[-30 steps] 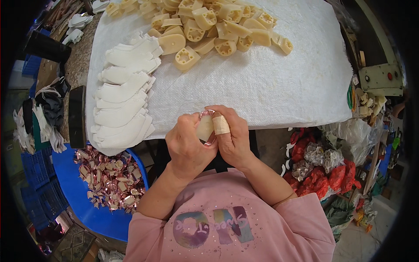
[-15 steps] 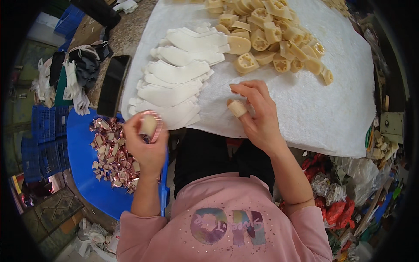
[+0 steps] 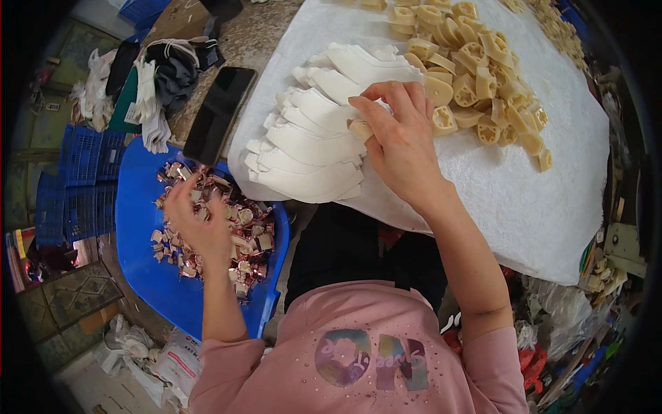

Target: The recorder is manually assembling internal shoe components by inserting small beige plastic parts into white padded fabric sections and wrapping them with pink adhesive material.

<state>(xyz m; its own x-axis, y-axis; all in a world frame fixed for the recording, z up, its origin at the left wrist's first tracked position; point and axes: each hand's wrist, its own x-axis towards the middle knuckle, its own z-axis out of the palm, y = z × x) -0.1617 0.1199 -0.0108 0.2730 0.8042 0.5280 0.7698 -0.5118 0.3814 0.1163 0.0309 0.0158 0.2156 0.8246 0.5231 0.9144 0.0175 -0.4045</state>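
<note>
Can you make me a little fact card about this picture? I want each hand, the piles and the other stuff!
Left hand: fingers spread, over the blue tub
Right hand: at the white pieces; too hidden to tell if it grips one
Right thumb: wears a tan wrap
In tub: many shiny pink-and-beige pieces
White pieces: overlapping in a row on a white sheet
Tan pieces: heaped right of the white ones
Left of sheet: black phone

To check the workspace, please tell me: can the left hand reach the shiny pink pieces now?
Probably yes: the left hand hangs open over the blue tub, and nothing visible blocks the shiny pink pieces below.
</note>
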